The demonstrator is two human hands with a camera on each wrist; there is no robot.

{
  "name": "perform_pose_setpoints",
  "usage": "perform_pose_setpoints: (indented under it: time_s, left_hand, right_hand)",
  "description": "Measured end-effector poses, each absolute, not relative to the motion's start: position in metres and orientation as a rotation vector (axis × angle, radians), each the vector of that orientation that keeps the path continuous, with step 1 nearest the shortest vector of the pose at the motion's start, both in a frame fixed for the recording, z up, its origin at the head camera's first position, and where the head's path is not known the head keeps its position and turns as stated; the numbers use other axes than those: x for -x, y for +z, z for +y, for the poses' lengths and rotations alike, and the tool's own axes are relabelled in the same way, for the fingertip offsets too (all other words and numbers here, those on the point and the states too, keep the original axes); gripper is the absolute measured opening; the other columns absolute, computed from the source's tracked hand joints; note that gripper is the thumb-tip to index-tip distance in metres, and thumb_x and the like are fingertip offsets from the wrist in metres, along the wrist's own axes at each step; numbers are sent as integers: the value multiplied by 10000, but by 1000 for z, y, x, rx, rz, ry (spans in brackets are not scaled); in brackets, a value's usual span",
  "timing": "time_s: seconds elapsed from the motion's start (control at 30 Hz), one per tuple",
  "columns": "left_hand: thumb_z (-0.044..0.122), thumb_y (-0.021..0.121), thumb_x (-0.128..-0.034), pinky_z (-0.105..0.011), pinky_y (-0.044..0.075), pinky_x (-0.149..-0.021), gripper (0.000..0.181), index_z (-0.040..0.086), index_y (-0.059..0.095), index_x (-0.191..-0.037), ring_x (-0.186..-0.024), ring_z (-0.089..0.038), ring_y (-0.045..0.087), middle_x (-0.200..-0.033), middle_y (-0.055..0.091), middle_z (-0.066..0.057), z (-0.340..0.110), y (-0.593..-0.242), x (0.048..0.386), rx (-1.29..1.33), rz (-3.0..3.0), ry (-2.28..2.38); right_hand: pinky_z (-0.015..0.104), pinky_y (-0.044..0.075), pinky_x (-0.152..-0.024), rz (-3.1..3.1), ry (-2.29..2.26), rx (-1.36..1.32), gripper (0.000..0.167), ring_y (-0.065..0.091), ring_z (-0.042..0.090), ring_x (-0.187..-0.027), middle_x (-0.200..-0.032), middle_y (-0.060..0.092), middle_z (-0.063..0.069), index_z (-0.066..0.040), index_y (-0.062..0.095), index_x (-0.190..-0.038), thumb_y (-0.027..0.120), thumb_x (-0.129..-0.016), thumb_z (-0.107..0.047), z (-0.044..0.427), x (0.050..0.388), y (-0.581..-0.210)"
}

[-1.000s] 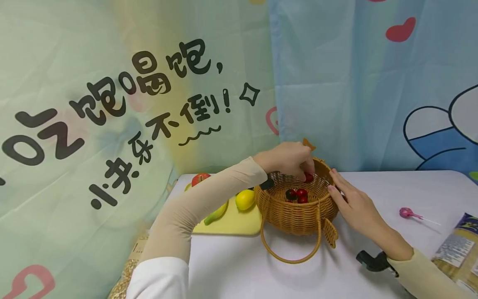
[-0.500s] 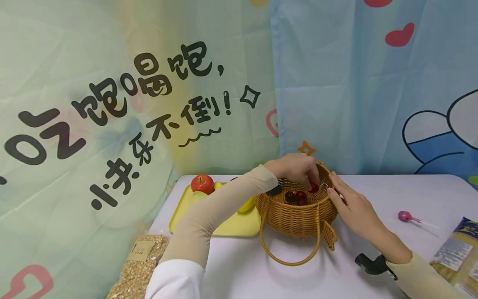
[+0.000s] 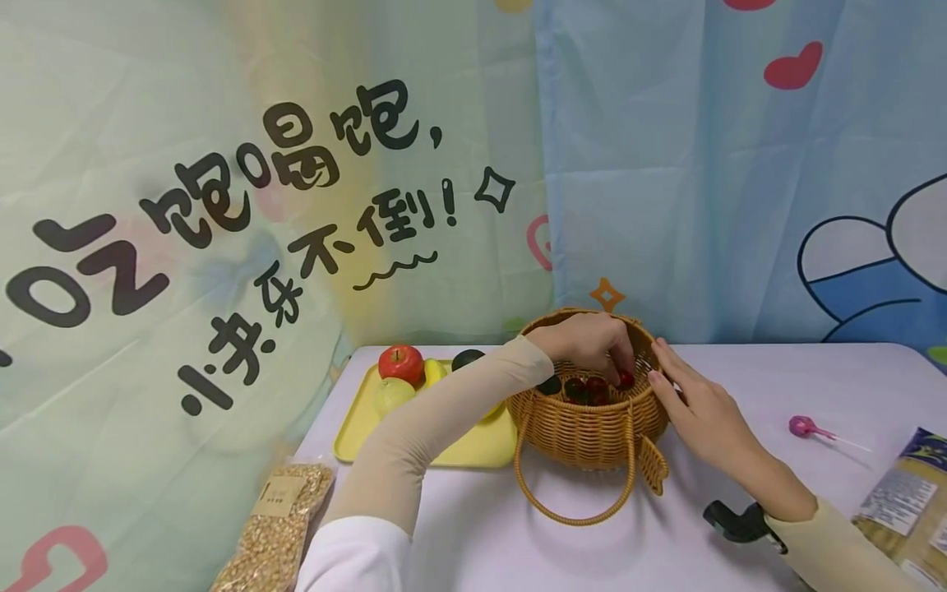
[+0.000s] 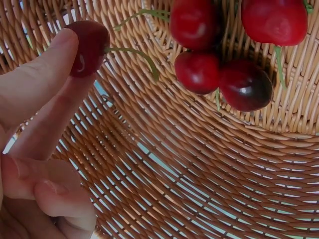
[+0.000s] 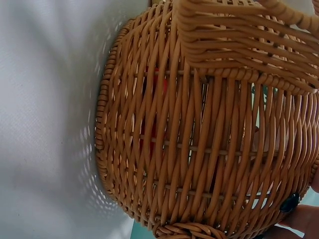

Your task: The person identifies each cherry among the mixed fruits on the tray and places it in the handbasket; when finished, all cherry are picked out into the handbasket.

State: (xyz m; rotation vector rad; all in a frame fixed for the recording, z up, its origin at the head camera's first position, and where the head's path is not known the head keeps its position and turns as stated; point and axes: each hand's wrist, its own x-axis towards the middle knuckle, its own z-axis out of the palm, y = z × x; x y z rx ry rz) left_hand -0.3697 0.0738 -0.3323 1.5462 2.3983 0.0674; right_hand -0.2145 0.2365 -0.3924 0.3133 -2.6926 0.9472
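Note:
My left hand (image 3: pixel 592 339) reaches over the rim of a round wicker basket (image 3: pixel 592 432). Thumb and forefinger pinch a dark red cherry (image 4: pixel 90 49), whose green stem points away from the fingers. Several other cherries (image 4: pixel 197 72) lie on the woven bottom, apart from the pinched one. Against the basket's right side rests my right hand (image 3: pixel 706 419), its fingers straight along the rim. In the right wrist view the wicker wall (image 5: pixel 199 139) fills most of the picture, and only a bit of the fingers (image 5: pixel 301 218) shows at the edge.
Left of the basket, a yellow tray (image 3: pixel 462 456) bears a red apple (image 3: pixel 401 363) and other fruit, partly behind my left arm. The basket's handle (image 3: pixel 577 520) hangs toward me. A pink lollipop (image 3: pixel 802 427) and bagged goods (image 3: pixel 895 501) lie right; a grain bag (image 3: pixel 270 526) lies left.
With the cherry pinched, my left hand has sunk lower into the basket and shifted slightly right. My right hand stays at the basket's side.

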Motion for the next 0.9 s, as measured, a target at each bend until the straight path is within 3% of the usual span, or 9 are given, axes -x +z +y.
perform_pose_setpoints:
  time_s: [0.67,0.9]
  left_hand:
    - [295,784,-917,-136,526,-891,272,249,790,-1185,-1056,-1,708,-1171,773,113,74,-327,366,-1528,2436,70]
    - [237,802,-897,-126,532,-868,314,164,783,-1202,-1032,-18,727,-1185,777,40,68,-313,372,-1541,2410,285]
  right_hand:
    - [727,338,-1090,-2699,945,-295,641,329,536,-1474,-1687,219,202,-73,237,-1632,344,-1117,-440,236,211,-389]
    - [724,337,-1091,-2698,945,-292,638,328,538,-1473,-1686,215,206,-68,234,-1631,350,-1118,-429,235,210,-389]
